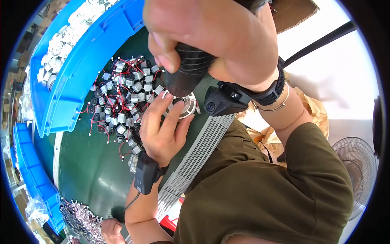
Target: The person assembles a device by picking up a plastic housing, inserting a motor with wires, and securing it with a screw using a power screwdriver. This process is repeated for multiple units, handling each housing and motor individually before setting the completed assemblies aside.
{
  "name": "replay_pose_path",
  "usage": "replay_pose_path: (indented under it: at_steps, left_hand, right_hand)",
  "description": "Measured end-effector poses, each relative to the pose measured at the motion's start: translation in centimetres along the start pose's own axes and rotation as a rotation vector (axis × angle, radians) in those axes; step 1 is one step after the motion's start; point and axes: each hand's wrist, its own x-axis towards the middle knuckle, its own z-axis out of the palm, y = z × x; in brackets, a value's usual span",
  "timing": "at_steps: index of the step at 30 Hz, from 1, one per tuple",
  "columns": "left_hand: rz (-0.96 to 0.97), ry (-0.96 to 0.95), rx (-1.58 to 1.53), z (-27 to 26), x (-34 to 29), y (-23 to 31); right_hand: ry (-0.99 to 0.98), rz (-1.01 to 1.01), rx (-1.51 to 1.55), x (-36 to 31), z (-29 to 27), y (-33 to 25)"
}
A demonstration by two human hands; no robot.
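My right hand (187, 32) is wrapped round a black electric screwdriver (189, 69) with a ribbed grip, held tip down. Its tip is hidden behind the tool body and my fingers. Under it, my left hand (162, 126) grips a round white plastic housing (190, 106) with a ring-shaped rim, fingers on its near and left sides. A dark part shows at the housing's middle. Just left of that hand lies a heap of small silver motors (134, 97) with red wires and black ends, on the green table (93, 162).
A blue bin (93, 53) of white plastic parts stands at the upper left, a second blue bin (36, 175) below it. Another person's hand (113, 231) is beside a pile of wire leads (83, 217). A perforated white strip (199, 154) edges the table; a fan (353, 171) stands right.
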Motion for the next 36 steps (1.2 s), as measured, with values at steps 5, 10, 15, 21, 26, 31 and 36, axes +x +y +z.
replay_pose_path:
  at_steps: [5,10,15,21,26,31,36]
  left_hand:
    - [0.050,-0.012,0.029,-0.1,0.0,-0.4]
    - [-0.018,0.067,-0.091,0.4,0.2,-0.1]
    - [-0.001,-0.004,-0.024,0.0,-0.2,-0.3]
    - [-0.022,-0.016,-0.026,0.1,-0.4,0.0]
    - [-0.030,-0.011,-0.057,0.4,-0.1,-0.5]
    - [-0.019,0.009,-0.074,-0.1,0.3,-1.4]
    - [0.056,-0.044,0.048,-1.0,0.9,0.4]
  right_hand:
    - [0.024,0.005,-0.011,0.5,0.1,0.2]
    - [0.008,0.072,0.064,0.2,0.3,0.1]
    - [0.002,0.162,0.008,0.0,0.1,0.2]
    - [0.015,0.132,-0.184,0.0,0.4,1.0]
    - [0.023,0.171,-0.083,0.0,0.7,0.7]
    - [0.021,0.268,-0.135,0.1,0.5,0.9]
    - [-0.055,0.266,-0.127,-0.3,-0.1,0.3]
